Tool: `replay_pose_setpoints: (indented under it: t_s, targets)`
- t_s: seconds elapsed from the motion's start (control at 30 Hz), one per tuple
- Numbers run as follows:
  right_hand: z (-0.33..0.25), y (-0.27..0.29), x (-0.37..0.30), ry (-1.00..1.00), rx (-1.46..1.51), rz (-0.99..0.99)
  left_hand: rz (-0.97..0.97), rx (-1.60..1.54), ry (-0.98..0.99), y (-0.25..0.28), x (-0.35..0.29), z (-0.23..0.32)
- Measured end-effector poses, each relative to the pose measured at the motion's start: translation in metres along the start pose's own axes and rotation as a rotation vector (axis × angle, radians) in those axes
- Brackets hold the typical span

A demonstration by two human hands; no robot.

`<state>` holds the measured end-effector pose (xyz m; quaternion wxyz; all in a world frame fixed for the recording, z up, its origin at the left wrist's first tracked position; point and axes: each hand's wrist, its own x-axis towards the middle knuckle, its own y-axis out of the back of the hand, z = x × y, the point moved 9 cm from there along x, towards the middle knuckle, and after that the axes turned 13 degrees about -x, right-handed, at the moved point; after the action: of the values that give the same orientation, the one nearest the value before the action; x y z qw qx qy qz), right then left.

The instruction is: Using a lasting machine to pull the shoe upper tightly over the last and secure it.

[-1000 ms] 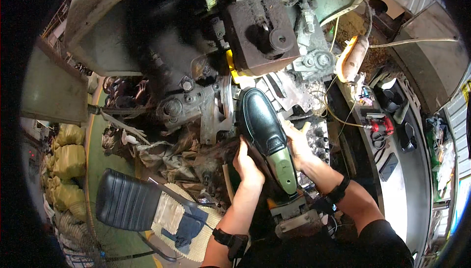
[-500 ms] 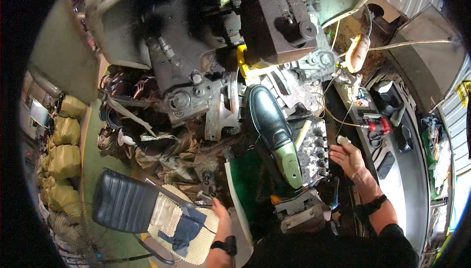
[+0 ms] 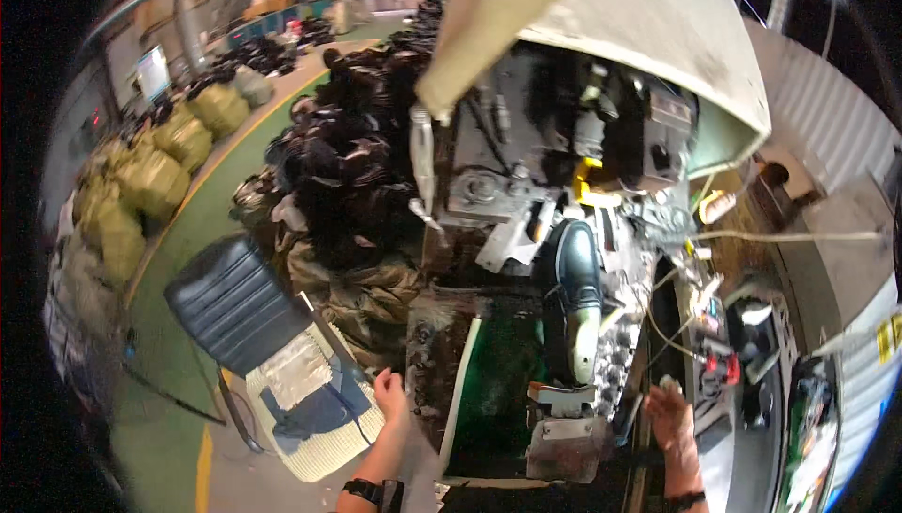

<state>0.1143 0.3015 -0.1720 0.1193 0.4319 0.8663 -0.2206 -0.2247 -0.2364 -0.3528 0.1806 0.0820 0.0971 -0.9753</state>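
A black loafer (image 3: pixel 576 264) sits on a pale green shoe last (image 3: pixel 584 344). Its toe points away from me, into the machine (image 3: pixel 489 192), below a yellow bracket (image 3: pixel 592 189). Left of the machine's front, my left hand (image 3: pixel 389 398) hovers near the chair, fingers loosely apart, nothing visible in them. On the right, my right hand (image 3: pixel 669 419) is apart from the shoe, beside the machine's edge, with its fingers spread. At its fingertips shows a small whitish spot; whether that is a held piece or a finger wrap I cannot make out.
A black padded chair (image 3: pixel 230 302) with a woven seat cover and dark cloth stands at left. Behind it are a heap of black shoes (image 3: pixel 343 147) and several yellowish sacks (image 3: pixel 150 179). A grey shelf (image 3: pixel 714 461) with a red tool (image 3: pixel 722 368) runs along the right.
My view has swung up and left, so more of the floor and the heap shows. Both hands now appear lower relative to the shoe. The shoe stays in the machine.
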Motion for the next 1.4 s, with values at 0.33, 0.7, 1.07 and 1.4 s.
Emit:
replay_pose_setpoints:
  t_s: [0.33,0.7,1.07,1.4]
  targets:
    - [0.033,0.111,-0.081,-0.062,0.007,0.209,-0.475,-0.263,-0.066,-0.161,-0.113,0.143]
    - [0.063,0.208,-0.156,0.01,0.032,0.278,-0.846,-0.468,-0.418,-0.24,-0.301,0.257]
    - [0.076,0.389,-0.242,0.478,-1.288,0.803,-1.603,0.091,0.111,-0.341,-0.647,0.033]
    - [0.173,0.459,-0.4,0.112,-0.708,1.031,-2.193,0.487,-0.08,-0.407,-0.855,-0.1]
